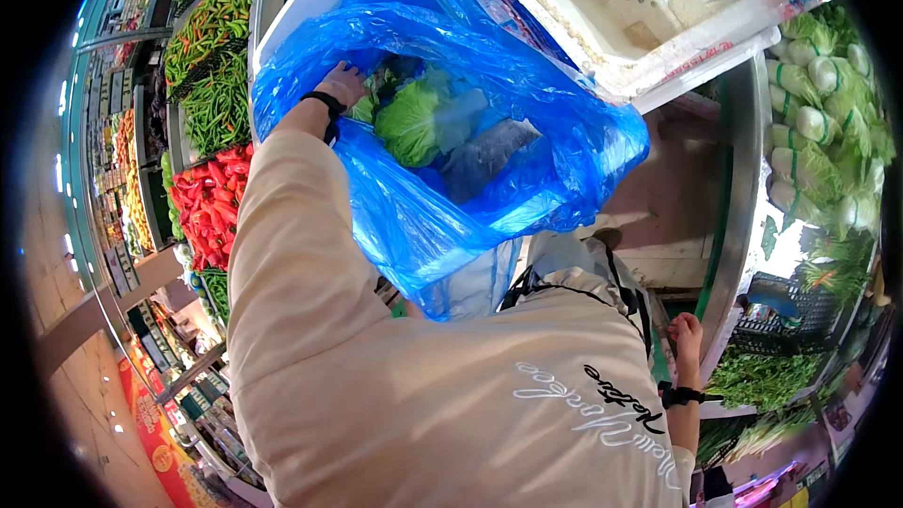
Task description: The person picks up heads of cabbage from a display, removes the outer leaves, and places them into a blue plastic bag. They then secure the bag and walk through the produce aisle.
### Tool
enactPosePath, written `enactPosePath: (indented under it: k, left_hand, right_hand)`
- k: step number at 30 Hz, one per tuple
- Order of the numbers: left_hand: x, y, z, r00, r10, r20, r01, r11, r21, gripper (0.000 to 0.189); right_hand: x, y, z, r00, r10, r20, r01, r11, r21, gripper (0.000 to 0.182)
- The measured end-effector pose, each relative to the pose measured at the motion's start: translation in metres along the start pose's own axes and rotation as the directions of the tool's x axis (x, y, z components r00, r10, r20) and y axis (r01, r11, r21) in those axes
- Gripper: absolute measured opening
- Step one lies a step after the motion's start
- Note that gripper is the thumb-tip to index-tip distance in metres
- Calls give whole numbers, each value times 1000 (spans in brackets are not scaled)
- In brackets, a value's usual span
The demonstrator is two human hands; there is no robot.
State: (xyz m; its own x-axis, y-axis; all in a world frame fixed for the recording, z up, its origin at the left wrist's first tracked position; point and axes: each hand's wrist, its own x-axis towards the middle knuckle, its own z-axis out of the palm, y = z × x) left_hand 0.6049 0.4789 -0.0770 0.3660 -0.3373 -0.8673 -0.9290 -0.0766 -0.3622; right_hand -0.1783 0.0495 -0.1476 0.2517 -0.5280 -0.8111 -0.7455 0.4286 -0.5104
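Note:
My left hand point(344, 85), with a dark band on its wrist, reaches over the near left side of a large blue plastic bag point(402, 219). It rests against the bag's inner side, fingers slightly apart, and I see nothing held in it. Inside the bag, just right of that hand, lies a green leafy head of lettuce or cabbage point(409, 123). Beside the head is a greyish, partly see-through piece point(487, 155) that I cannot identify. My right hand point(686, 330) hangs low at my right side, fingers curled, its palm hidden; a black watch circles that wrist.
A white foam box point(677, 77) juts in beyond the bag at upper right. Red peppers point(208, 208) and green chillies point(215, 102) fill racks on the left. To the right, a metal-edged stand point(744, 176) bears bundled pale-stemmed greens point(811, 127) and leafy herbs point(765, 377).

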Motion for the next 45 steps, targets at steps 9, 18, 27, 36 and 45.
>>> enactPosePath:
  k: [9, 18, 27, 36, 45]
  left_hand:
    - [-52, -59, 13, 945, -217, -246, 66, 860, -506, 41]
    - [-100, -22, 13, 809, -587, -39, 297, 464, -834, 45]
    - [-139, 32, 29, 628, -506, -592, 111, 811, -575, 40]
    - [-193, 145, -120, 422, -523, -740, -288, 697, -657, 42]
    - [-227, 241, -250, 344, -864, -369, -874, -150, -463, 27]
  right_hand:
    - [11, 7, -5, 999, 31, 18, -31, 999, 11, 13]
    - [16, -39, 16, 999, -41, 22, 42, 998, -54, 12]
    - [50, 6, 3, 985, -120, 125, 126, 991, -38, 16]
    - [56, 44, -41, 990, -133, 45, 129, 988, 80, 14]
    - [45, 49, -45, 971, -237, 30, 226, 952, 206, 22]
